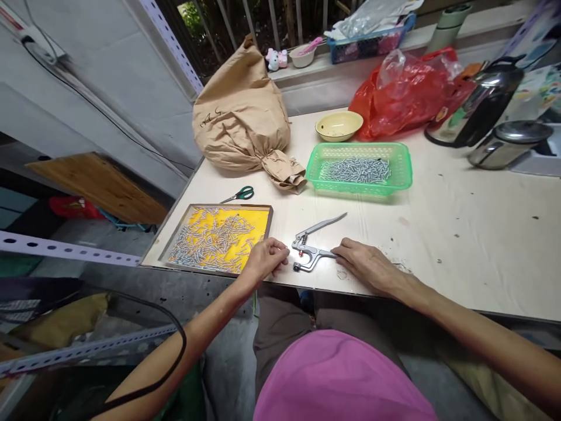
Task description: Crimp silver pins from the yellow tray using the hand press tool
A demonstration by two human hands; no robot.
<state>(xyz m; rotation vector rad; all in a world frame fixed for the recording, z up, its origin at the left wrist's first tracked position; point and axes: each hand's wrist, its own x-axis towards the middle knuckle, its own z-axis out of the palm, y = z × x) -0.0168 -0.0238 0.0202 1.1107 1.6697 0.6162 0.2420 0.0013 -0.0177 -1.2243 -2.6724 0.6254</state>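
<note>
Near the table's front edge, my right hand [362, 263] has its fingers closed on the lower handle of metal hand pliers [314, 255], which lie with their handles spread and a spring between them. My left hand [267, 259] is pinched just left of the pliers' jaws; whatever its fingertips hold is too small to make out. Beside it on the left sits a shallow tray [270, 222] with a yellow bottom, holding many small metal pieces. A green plastic basket [405, 169] behind the pliers holds more small metal pieces.
Scissors [243, 193] with dark green handles lie behind the tray. A tied brown paper bag [245, 117], a yellow bowl [339, 126], and a red plastic bag [403, 96] stand at the back. A kettle [482, 105] and a metal pot [508, 145] are at the right.
</note>
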